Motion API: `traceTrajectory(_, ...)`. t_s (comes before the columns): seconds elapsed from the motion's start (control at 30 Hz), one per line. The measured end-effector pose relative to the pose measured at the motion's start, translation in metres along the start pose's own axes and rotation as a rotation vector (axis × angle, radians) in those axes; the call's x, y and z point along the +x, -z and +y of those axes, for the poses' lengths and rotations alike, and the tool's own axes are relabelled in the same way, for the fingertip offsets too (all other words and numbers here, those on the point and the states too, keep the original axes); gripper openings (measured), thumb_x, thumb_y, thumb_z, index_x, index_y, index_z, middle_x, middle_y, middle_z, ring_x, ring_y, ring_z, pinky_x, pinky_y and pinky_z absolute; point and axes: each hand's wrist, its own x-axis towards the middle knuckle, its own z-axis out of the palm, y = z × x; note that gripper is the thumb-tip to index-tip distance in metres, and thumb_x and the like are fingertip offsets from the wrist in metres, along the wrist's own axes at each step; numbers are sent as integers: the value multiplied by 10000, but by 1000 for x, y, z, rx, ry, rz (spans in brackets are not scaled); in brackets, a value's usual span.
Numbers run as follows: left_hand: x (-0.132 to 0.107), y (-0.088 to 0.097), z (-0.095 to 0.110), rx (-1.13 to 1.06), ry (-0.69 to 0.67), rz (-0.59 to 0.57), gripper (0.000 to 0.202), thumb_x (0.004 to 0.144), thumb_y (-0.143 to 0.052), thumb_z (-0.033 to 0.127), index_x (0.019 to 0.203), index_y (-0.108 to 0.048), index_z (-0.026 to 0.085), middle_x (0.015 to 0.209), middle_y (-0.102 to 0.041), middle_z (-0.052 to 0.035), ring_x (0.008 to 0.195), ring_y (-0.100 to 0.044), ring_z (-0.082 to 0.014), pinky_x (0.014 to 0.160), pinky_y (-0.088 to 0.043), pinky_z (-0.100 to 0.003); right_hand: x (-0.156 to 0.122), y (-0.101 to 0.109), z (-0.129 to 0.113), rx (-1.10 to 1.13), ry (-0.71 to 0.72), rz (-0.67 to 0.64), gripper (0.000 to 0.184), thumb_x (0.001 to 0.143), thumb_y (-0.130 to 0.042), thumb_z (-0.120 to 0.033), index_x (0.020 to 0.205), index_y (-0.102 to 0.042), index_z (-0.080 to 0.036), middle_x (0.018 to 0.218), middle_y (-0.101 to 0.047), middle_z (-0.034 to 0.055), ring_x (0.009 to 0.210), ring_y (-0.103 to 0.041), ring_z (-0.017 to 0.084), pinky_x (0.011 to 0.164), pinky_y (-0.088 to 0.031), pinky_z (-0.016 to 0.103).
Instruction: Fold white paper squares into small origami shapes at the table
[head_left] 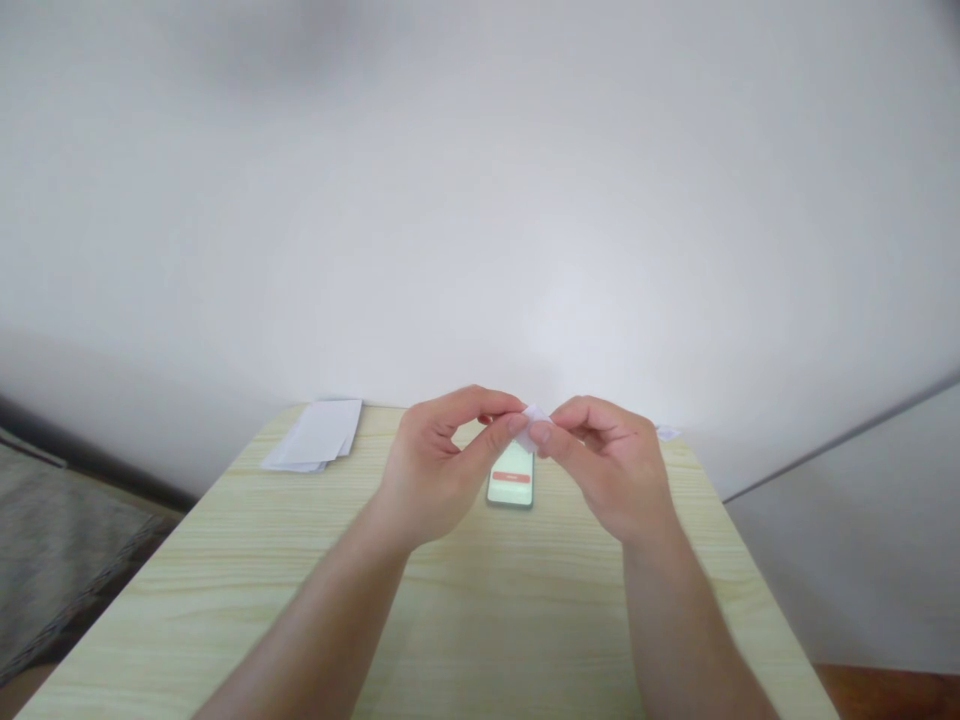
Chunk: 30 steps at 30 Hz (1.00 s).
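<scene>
From my remote view, I'm seeing the left hand (450, 465) and right hand (611, 465) pinching the small white paper (535, 412), each fingertip grip narrowing on it, presumably for fine control. It's overlapping the phone's (511, 492) twelve-o'clock end; loose sheets (319, 432) are lying toward nine o'clock on the table (495, 630), seemingly leaving working room.

Indoors, prob. a rm in a home, tho could be sm. office. Pale wood-grain table (247, 550) up against plain white wall (480, 200); phone (511, 490) lying on top. Reddish-brn floor (892, 692) shows lower R; grey cloth-like surface (60, 545) w/ dark edge, lower L, unclear what.
</scene>
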Motion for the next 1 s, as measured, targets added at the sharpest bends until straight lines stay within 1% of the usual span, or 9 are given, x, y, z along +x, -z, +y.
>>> traceTrajectory(0.2,0,-1,0,0,-2,3,66,922,-721,243,947,-763,199,893,-750,-9,830,-661,-140,772,-512,-268,0,-1,-3,-39,22,24,256,860,-788,-437,758,-725,-211,718,-706,-9,661,-588,129,606,-433,267)
traceTrajectory(0.37,0,-1,0,-5,3,-1,71,927,-714,249,947,-759,197,880,-742,-12,816,-650,-139,754,-502,-269,0,-2,-1,2,20,28,249,872,-779,-417,759,-696,-212,703,-681,-11,660,-570,131,600,-426,263)
traceTrajectory(0.5,1,-1,-2,-24,14,-7,73,928,-713,260,946,-752,201,854,-728,-13,810,-640,-145,759,-493,-276,1,-3,1,26,50,19,206,872,-782,-393,792,-714,-215,747,-715,3,708,-617,148,643,-466,274)
traceTrajectory(0.6,2,0,-3,-74,38,4,98,931,-708,289,948,-750,202,879,-726,-33,835,-638,-168,772,-494,-299,2,-3,2,18,89,-6,138,861,-794,-358,868,-749,-227,823,-743,8,777,-658,165,716,-507,293)
traceTrajectory(0.7,3,1,-3,-94,52,9,126,935,-697,314,926,-744,198,896,-707,-51,854,-624,-185,766,-489,-314,2,-2,1,-18,129,-14,97,866,-784,-320,910,-763,-237,873,-751,9,821,-671,176,759,-521,311)
traceTrajectory(0.83,4,2,0,-42,44,-12,149,943,-680,319,884,-732,193,871,-669,-47,834,-598,-179,765,-474,-314,2,-1,-2,-70,138,-5,106,881,-769,-344,885,-775,-238,847,-752,8,793,-668,176,735,-520,313)
traceTrajectory(1.0,5,2,1,-48,83,-25,196,960,-650,357,884,-705,184,840,-662,-40,810,-589,-175,736,-461,-303,2,3,-5,-143,161,-3,113,872,-777,-356,906,-798,-250,881,-782,18,818,-701,198,724,-540,319)
